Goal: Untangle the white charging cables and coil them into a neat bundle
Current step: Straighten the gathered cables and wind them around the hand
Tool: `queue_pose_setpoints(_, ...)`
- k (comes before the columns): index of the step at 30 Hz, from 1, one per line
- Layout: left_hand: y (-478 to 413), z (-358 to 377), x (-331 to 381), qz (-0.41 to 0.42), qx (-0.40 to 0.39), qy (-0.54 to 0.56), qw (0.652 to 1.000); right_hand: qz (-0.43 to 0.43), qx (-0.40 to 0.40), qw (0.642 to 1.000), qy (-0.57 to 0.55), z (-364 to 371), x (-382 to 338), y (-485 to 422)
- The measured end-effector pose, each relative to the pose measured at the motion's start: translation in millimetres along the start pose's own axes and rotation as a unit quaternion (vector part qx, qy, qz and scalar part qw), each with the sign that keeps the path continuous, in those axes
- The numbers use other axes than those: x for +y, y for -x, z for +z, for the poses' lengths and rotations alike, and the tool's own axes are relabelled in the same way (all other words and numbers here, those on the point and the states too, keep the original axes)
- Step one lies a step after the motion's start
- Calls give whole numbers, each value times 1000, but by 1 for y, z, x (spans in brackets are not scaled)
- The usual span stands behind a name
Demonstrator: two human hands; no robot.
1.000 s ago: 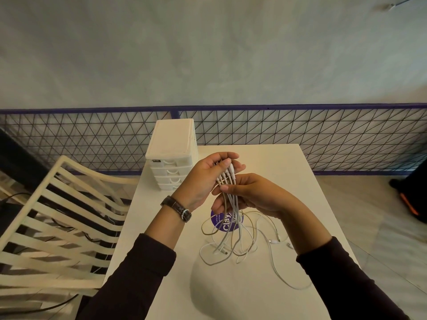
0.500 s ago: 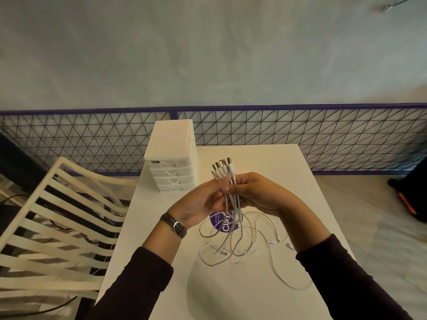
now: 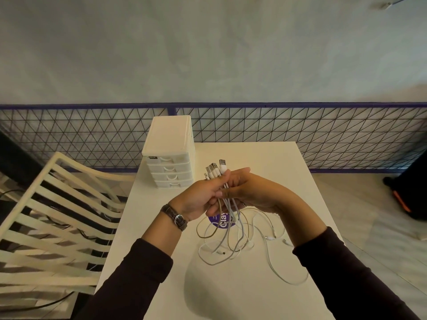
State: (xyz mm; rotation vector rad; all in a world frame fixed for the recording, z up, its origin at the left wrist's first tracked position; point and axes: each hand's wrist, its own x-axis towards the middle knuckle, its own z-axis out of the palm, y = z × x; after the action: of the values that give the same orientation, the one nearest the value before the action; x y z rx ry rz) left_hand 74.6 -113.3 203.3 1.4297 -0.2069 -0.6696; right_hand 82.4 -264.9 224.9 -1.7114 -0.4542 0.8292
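Centre of worktop (image 3: 265, 158): cables (image 3: 231, 248), lying over a sticker (image 3: 223, 224), loose ends trailing near-right. Above them: left hand (image 3: 198, 197) and right hand (image 3: 251, 190), touching, plugs (image 3: 216, 169) gripped between, pointing away. Far-left corner: drawers (image 3: 169, 153). Left of worktop: chair (image 3: 46, 227). Behind worktop: railing (image 3: 300, 125).

Likely a café or office nook: white table (image 3: 265, 158); slatted chair (image 3: 57, 215); mesh railing (image 3: 300, 125); drawer unit (image 3: 169, 155)
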Motion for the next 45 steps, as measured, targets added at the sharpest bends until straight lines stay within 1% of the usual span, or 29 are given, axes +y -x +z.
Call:
queue_pose_setpoints(6,-3,0,-1,20,-17,69,997,14,-7,1000,-13,-4,-1,2)
queue_pose_setpoints(9,-4,0,2,15,-18,62,998,21,-14,999,-29,-6,-2,2)
queue_pose_setpoints(12,-6,-1,6,26,-37,50,998,24,-31,998,-40,-6,0,3)
queue_pose_setpoints(18,-7,0,17,5,-50,164,985,13,-40,997,-69,-3,5,5)
queue_pose_setpoints(22,-12,-3,17,0,-26,235,972,11,-46,995,-91,0,8,7)
queue_pose_setpoints(27,-15,-8,17,-9,-4,282,959,25,-46,997,-56,-1,13,7)
queue_pose_setpoints(31,-18,-11,19,2,19,353,935,34,-49,997,-54,-2,13,10)
queue_pose_setpoints(34,-20,-11,20,9,31,387,922,49,-32,998,-29,-3,15,10)
queue_pose_setpoints(37,-19,-11,19,15,35,396,917,42,-14,999,5,-1,18,10)
queue_pose_setpoints(40,-16,-11,17,28,22,389,920,5,13,999,36,5,24,9)
queue_pose_setpoints(43,-11,-6,12,36,5,362,931,-26,-6,999,45,10,33,6)
queue_pose_setpoints(45,-8,-3,12,44,-2,346,937,-37,-25,999,24,12,34,4)
